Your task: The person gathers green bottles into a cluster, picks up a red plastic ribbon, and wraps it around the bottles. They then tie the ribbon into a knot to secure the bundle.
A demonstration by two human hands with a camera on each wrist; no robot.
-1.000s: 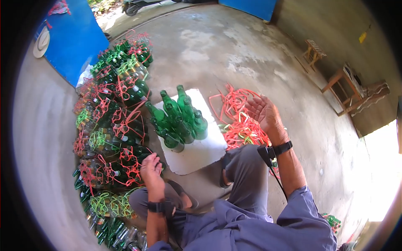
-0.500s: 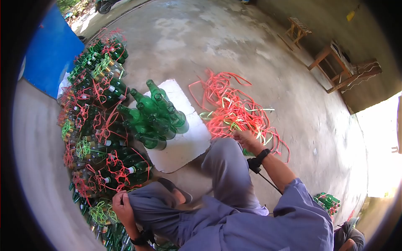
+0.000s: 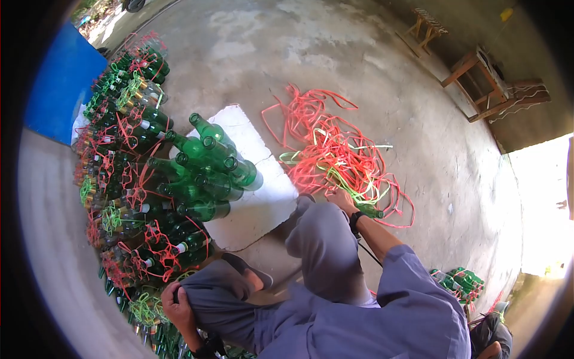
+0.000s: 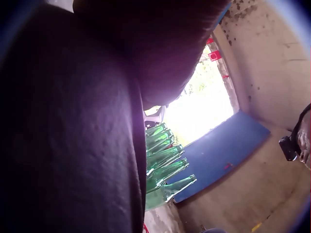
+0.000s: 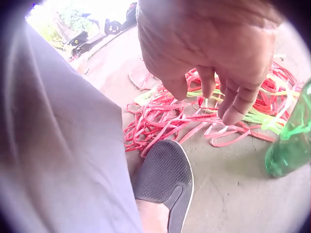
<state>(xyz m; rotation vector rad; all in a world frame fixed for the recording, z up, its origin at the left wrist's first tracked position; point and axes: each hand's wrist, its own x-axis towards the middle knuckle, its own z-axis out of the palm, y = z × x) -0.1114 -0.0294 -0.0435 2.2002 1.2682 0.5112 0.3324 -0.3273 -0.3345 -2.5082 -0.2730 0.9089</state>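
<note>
My right hand hangs just above a loose pile of red and green straps on the concrete floor. Its fingers point down, loosely bent, with nothing held between them. A single green bottle lies at the pile's near edge, right of that hand. My left hand lies against my left knee, fingers on the trouser fabric; its grip is hidden. The left wrist view shows mostly dark cloth. A cluster of green bottles stands on a white board.
Bundles of bottles tied with red and green straps line the left side beside a blue panel. Wooden stools stand at the far right. Another tied bundle lies behind my right side. My dark shoe sits near the straps.
My right hand dropped from a raised, palm-up pose down to the strap pile. My left hand drew back from the tied bundles to my left knee. My head turned, shifting the view.
</note>
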